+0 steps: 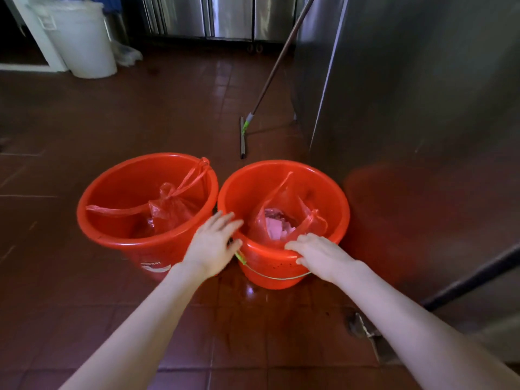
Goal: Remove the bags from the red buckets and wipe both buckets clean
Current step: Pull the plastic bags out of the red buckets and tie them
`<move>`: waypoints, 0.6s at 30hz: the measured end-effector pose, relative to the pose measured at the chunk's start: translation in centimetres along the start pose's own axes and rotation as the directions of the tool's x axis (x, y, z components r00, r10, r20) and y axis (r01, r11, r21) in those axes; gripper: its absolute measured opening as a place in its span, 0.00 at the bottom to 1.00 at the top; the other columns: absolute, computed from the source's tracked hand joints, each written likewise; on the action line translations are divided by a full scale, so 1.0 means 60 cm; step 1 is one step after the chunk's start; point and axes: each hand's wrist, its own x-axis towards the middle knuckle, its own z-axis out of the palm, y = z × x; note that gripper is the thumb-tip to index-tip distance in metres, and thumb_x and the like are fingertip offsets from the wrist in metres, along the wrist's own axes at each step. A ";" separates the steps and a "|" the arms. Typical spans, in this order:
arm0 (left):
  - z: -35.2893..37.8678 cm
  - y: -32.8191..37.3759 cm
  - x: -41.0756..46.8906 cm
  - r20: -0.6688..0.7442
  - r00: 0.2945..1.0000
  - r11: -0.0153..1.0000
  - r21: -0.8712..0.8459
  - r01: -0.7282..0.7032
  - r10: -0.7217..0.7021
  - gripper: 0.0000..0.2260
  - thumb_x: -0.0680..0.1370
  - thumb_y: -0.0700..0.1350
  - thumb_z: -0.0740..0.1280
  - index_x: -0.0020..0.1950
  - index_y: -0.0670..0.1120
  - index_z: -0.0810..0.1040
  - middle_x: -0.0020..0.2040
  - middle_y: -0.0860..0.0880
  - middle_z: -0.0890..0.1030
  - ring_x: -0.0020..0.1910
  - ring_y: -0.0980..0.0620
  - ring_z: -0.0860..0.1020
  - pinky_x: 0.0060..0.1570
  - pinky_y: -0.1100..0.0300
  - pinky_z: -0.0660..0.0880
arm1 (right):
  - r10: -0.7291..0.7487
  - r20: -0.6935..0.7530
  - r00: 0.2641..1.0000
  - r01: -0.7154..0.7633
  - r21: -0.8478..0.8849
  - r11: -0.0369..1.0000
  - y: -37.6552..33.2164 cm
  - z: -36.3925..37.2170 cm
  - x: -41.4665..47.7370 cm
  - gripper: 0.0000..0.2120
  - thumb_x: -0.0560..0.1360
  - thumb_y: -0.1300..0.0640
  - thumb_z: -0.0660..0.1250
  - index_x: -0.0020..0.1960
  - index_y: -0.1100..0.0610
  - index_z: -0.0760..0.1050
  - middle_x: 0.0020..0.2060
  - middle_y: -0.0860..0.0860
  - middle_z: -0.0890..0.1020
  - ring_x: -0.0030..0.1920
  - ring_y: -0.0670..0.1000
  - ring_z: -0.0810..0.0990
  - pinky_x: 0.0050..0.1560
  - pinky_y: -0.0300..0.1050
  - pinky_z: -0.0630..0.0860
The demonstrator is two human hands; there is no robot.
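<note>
Two red buckets stand side by side on the brown tiled floor. The left bucket (132,253) holds a knotted red bag (171,208) whose handles drape up onto the far rim. In the right bucket (271,275) lies an open red bag (270,218) with pale pink contents showing. My left hand (212,243) hovers with straight fingers over the gap between the buckets, at the right bucket's left rim. My right hand (319,256) grips the near rim of the right bucket, fingers over the top and thumb beneath.
A floor squeegee (242,136) lies behind the buckets, its long handle leaning on a tall steel cabinet (408,94) at right. A white bin (84,38) stands far left. More steel cabinets line the back. A dark bar (478,277) crosses at lower right.
</note>
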 end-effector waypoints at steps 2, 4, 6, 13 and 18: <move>0.017 0.032 -0.028 0.114 0.989 0.986 0.127 -0.110 0.096 0.20 0.80 0.55 0.63 0.71 0.52 0.73 0.74 0.50 0.69 0.78 0.49 0.57 0.76 0.50 0.51 | -0.020 -0.003 1.000 0.019 -0.027 0.999 -0.002 0.005 -0.034 0.20 0.78 0.58 0.64 0.68 0.48 0.70 0.57 0.52 0.76 0.60 0.55 0.71 0.59 0.51 0.69; 0.017 0.054 -0.059 0.127 0.977 0.963 0.187 -0.192 0.170 0.18 0.79 0.55 0.65 0.66 0.50 0.77 0.64 0.49 0.77 0.73 0.47 0.66 0.75 0.48 0.52 | -0.026 -0.011 1.000 0.025 -0.039 0.999 -0.002 0.012 -0.067 0.19 0.77 0.57 0.64 0.67 0.47 0.70 0.57 0.50 0.76 0.59 0.53 0.71 0.60 0.50 0.68; 0.012 0.075 -0.093 0.077 0.969 0.944 0.218 -0.246 0.234 0.14 0.76 0.54 0.69 0.59 0.49 0.81 0.53 0.48 0.80 0.61 0.44 0.77 0.73 0.45 0.59 | -0.025 -0.031 0.999 0.024 -0.026 0.999 -0.003 0.019 -0.095 0.18 0.77 0.56 0.64 0.66 0.46 0.72 0.56 0.49 0.76 0.58 0.52 0.72 0.61 0.49 0.68; 0.000 0.159 -0.202 0.080 0.970 0.961 0.135 -0.240 0.231 0.10 0.72 0.54 0.73 0.48 0.50 0.84 0.41 0.52 0.80 0.42 0.46 0.78 0.43 0.53 0.76 | 0.054 -0.066 0.996 -0.047 0.107 0.993 0.011 0.045 -0.169 0.17 0.74 0.60 0.68 0.61 0.49 0.77 0.58 0.48 0.77 0.60 0.51 0.72 0.62 0.50 0.72; 0.024 0.208 -0.282 0.167 0.983 0.998 -0.009 -0.069 0.070 0.13 0.76 0.58 0.64 0.56 0.54 0.80 0.49 0.54 0.81 0.51 0.51 0.75 0.53 0.57 0.72 | 0.059 -0.074 0.996 -0.042 0.219 0.975 0.018 0.059 -0.204 0.21 0.74 0.66 0.66 0.62 0.48 0.78 0.59 0.45 0.78 0.62 0.48 0.74 0.64 0.45 0.72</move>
